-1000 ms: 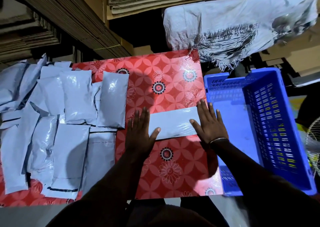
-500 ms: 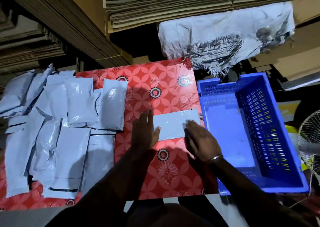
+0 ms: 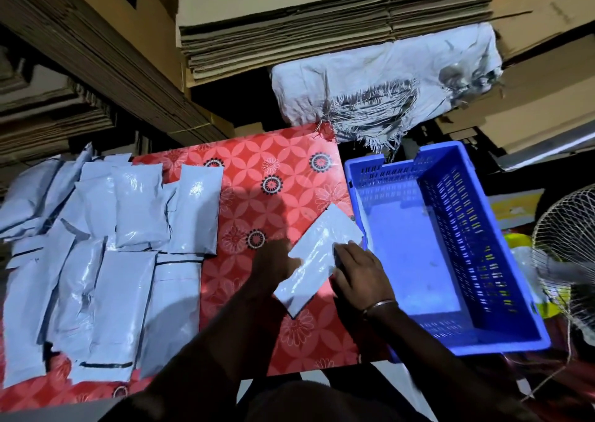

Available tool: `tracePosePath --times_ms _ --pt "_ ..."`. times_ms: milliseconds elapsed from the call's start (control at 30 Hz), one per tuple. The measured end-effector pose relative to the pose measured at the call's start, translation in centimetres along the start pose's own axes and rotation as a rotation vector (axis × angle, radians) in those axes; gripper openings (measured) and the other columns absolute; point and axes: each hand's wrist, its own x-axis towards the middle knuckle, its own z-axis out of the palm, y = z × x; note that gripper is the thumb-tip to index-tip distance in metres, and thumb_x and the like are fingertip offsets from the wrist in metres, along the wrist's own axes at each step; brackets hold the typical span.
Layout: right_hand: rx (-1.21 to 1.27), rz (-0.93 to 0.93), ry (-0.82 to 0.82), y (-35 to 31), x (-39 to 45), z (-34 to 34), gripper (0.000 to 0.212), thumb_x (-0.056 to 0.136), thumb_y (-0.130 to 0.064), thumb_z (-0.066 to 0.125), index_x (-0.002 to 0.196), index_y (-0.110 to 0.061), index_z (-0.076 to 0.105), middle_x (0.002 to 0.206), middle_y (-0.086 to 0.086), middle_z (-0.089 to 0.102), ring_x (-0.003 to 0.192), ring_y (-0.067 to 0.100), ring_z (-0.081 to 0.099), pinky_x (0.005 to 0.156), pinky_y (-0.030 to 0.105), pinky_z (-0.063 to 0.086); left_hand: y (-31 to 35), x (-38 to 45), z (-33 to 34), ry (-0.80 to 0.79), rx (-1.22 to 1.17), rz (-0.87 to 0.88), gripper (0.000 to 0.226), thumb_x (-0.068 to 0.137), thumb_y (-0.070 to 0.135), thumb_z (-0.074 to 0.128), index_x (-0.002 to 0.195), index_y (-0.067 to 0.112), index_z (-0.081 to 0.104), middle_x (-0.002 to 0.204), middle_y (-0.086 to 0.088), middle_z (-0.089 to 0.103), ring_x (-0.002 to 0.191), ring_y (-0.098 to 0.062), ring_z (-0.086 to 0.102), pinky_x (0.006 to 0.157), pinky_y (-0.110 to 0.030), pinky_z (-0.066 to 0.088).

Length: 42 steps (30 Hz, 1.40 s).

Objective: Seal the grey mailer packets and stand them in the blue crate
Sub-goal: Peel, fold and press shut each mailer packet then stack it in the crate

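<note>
Both hands, the left hand [image 3: 273,265] and right hand [image 3: 357,268], now grip the grey packet [image 3: 317,257], lifted and swung off the table [image 3: 273,177] toward the empty blue crate [image 3: 380,177], so sealing looks finished.

The grey mailer packet [image 3: 317,257] is thin plastic film — glossy, creased, catching the light, like the pile of packets [image 3: 106,254] left of it. Under them the tabletop [image 3: 273,183] wears a smooth, shiny red patterned covering. Right of it, the blue crate [image 3: 476,334] is hard moulded plastic with slotted walls. Behind — matt corrugated cardboard sheets [image 3: 322,25] and a frayed woven sack [image 3: 380,90].
</note>
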Motion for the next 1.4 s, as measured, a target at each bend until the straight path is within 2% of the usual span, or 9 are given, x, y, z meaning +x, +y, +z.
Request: tracePosePath --times_ms 200,367,567,667,867,1033,1200,1300,1400 --pt "0.161 0.181 0.13 3.2 -1.0 -1.4 0.056 0.098 -0.046 0.041 0.137 -0.009 0.057 0.138 0.011 0.059 0.13 0.03 0.052 0.104 0.045 0.045 7.0 -1.7 2.3 0.03 -0.339 0.146 0.031 0.076 0.026 0.082 0.075 0.017 0.052 0.066 0.007 0.049 0.066 -0.016 0.049 0.061 -0.034 0.032" --pt "0.437 0.42 0.174 7.2 -1.6 -2.2 0.059 0.094 -0.052 0.044 0.136 -0.014 0.06 0.141 0.01 0.05 0.131 0.027 0.05 0.108 0.042 0.042 13.9 -1.4 4.7 0.025 -0.502 0.175 0.022 0.078 0.013 0.076 0.088 0.021 0.058 0.067 0.013 0.053 0.067 -0.012 0.052 0.063 -0.021 0.039" --pt "0.902 0.648 0.185 11.0 0.7 -3.1 0.034 0.102 -0.013 0.056 0.135 -0.006 0.061 0.138 0.013 0.049 0.125 0.011 0.048 0.097 -0.003 0.024 19.0 0.0 6.9 0.058 -0.467 0.172 0.03 0.082 0.0 0.064 0.106 0.014 0.055 0.076 0.008 0.051 0.075 -0.027 0.058 0.069 -0.034 0.042" --pt "1.004 0.663 0.173 12.3 2.8 -2.4 0.031 0.102 -0.011 0.055 0.131 -0.007 0.064 0.136 0.011 0.051 0.124 0.013 0.051 0.094 0.0 0.032 20.1 1.3 7.9 0.027 -0.458 0.137 0.027 0.087 -0.005 0.056 0.101 0.014 0.07 0.077 0.001 0.066 0.067 -0.023 0.06 0.068 -0.028 0.043" --pt "1.046 0.627 0.084 14.6 7.7 -0.7 0.025 0.105 -0.013 0.047 0.127 -0.017 0.058 0.13 0.0 0.055 0.123 0.01 0.052 0.094 0.005 0.039 20.5 4.2 8.8 -0.18 -0.4 -0.006 0.042 0.094 0.001 0.051 0.132 0.01 0.066 0.136 -0.014 0.066 0.127 -0.031 0.059 0.107 -0.03 0.043" --pt "0.886 0.557 0.037 16.1 10.3 2.8 0.024 0.104 -0.011 0.048 0.112 -0.017 0.069 0.141 0.011 0.052 0.123 0.013 0.055 0.089 0.014 0.046 20.9 6.7 9.8 -0.342 -0.439 -0.073 0.033 0.087 0.012 0.052 0.112 -0.006 0.066 0.116 -0.027 0.068 0.104 -0.036 0.066 0.086 -0.038 0.049" --pt "1.039 0.617 -0.091 17.8 11.5 4.8 0.038 0.105 -0.021 0.042 0.137 -0.006 0.057 0.137 0.012 0.057 0.129 0.023 0.051 0.106 0.026 0.039 21.4 8.2 10.6 -0.284 -0.675 -0.296 0.036 0.084 0.012 0.061 0.112 -0.01 0.064 0.099 -0.021 0.066 0.101 -0.035 0.067 0.07 -0.03 0.045" --pt "1.052 0.643 -0.143 17.9 11.0 5.6 0.044 0.106 -0.034 0.046 0.143 -0.011 0.051 0.134 -0.001 0.056 0.122 0.01 0.051 0.102 0.025 0.04 21.4 8.5 11.3 -0.197 -0.865 -0.396 0.049 0.076 0.027 0.061 0.119 0.003 0.068 0.111 -0.015 0.072 0.104 -0.031 0.069 0.085 -0.032 0.053" --pt "1.112 0.703 -0.141 17.1 11.8 6.3 0.04 0.108 -0.012 0.036 0.146 -0.001 0.044 0.153 0.009 0.044 0.14 0.015 0.041 0.119 0.028 0.029 20.9 8.8 12.6 -0.172 -0.915 -0.409 0.068 0.066 0.052 0.054 0.125 0.019 0.066 0.121 -0.006 0.071 0.111 -0.026 0.068 0.102 -0.043 0.053"
